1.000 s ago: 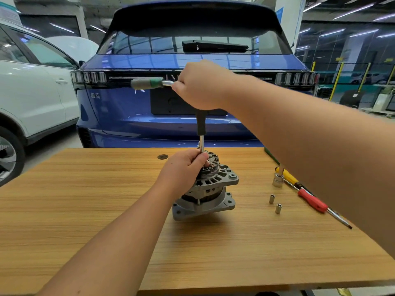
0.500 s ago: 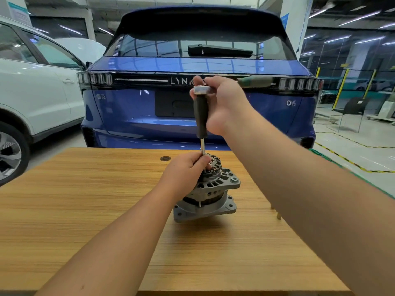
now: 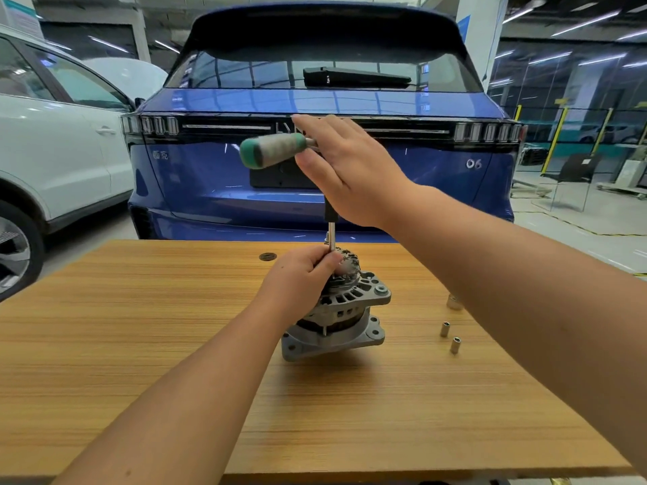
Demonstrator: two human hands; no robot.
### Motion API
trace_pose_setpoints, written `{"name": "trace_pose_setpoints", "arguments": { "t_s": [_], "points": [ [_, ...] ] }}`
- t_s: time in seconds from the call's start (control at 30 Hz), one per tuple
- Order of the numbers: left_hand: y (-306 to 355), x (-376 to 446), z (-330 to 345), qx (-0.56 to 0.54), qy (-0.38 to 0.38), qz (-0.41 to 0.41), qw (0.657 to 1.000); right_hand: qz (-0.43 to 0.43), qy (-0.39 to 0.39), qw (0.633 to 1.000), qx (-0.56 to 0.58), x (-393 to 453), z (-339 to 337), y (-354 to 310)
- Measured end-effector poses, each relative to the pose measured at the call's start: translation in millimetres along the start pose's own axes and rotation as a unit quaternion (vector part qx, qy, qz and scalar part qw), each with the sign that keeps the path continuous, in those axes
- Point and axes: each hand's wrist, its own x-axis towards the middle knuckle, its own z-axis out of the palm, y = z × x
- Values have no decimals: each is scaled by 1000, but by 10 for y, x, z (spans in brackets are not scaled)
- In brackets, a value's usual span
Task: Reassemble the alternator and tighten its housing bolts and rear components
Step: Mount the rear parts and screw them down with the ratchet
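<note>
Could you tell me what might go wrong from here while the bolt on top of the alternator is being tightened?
The right hand lies open against the wrench handle, so it could slip off. The left hand pinches the shaft just above the alternator, where fingers could get nipped. The loose sockets near the right forearm might get knocked off the table.

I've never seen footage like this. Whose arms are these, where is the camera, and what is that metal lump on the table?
There is no machine here: a person wears a camera on the head, so you look down along their arms. The metal lump is a car alternator standing on a wooden table. The left hand steadies its top and the tool's shaft. The right hand turns a T-handle wrench, fingers loosely spread over the crossbar. Three small sockets lie to the right. Behind the table stands a blue car.
</note>
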Motion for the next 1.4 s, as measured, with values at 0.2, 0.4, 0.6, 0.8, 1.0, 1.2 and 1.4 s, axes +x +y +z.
{"name": "trace_pose_setpoints", "arguments": {
  "t_s": [0.2,0.4,0.6,0.8,1.0,1.2,1.4],
  "points": [
    [-7,8,1,0,-5,2,1000,-13,-22,1000,10,26,-100,77],
    [9,-16,9,-12,-3,2,1000,37,-105,992,-60,273,-242,-100],
    [5,-14,18,-7,-8,4,1000,282,-189,932,130,562,-380,-174],
    [8,-4,12,-17,1,-9,1000,456,-29,629,629,326,-177,-134],
    [0,10,8,-12,4,-12,1000,320,204,662,646,43,140,-150],
    [4,-2,4,-1,-6,8,1000,69,170,980,78,-56,169,-68],
    [-9,-7,13,-7,3,-6,1000,-5,-22,999,-32,41,-21,-34]
  ]
}}
